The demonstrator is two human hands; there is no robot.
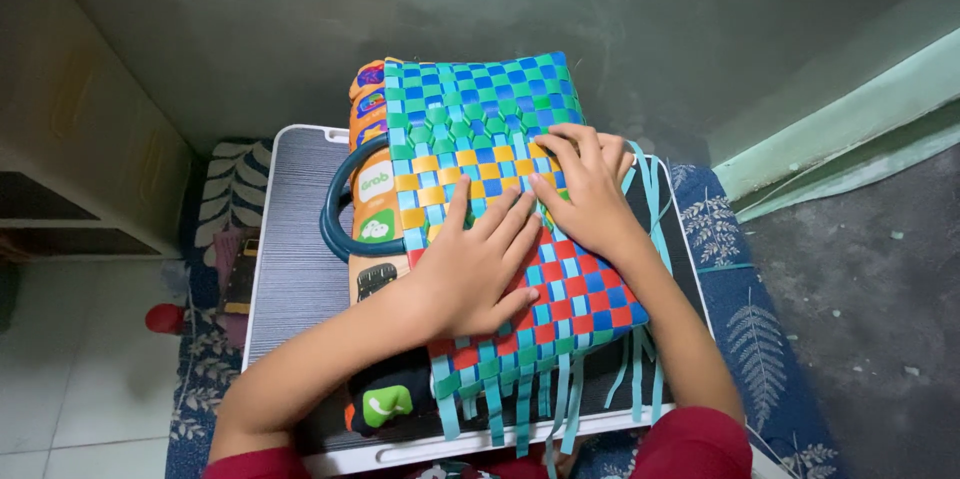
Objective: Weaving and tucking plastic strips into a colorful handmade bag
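Hands lie flat and open on a woven mat [500,209] of plastic strips, seen from the head camera looking straight down. The left hand [478,269] presses palm-down on the red and blue part of the weave, fingers spread and pointing up and to the right. The right hand [585,189] rests just beside it on the yellow and blue band, its fingertips bent onto the strips; whether they pinch a strip is hard to tell from this angle. The two hands touch near the fingers of the left one. Neither hand is closed around anything.

The mat sits tilted on a small white-edged desk [290,269] with a grey striped top. Loose teal strip ends [520,399] hang off the mat's near edge, and more trail at its right side. Under the mat's left side lies an orange toy [375,204] with coloured buttons and a dark teal handle [335,209]. The desk stands on a blue rug [760,329] with a pale leaf pattern. Red sleeves [695,444] show at the bottom edge.
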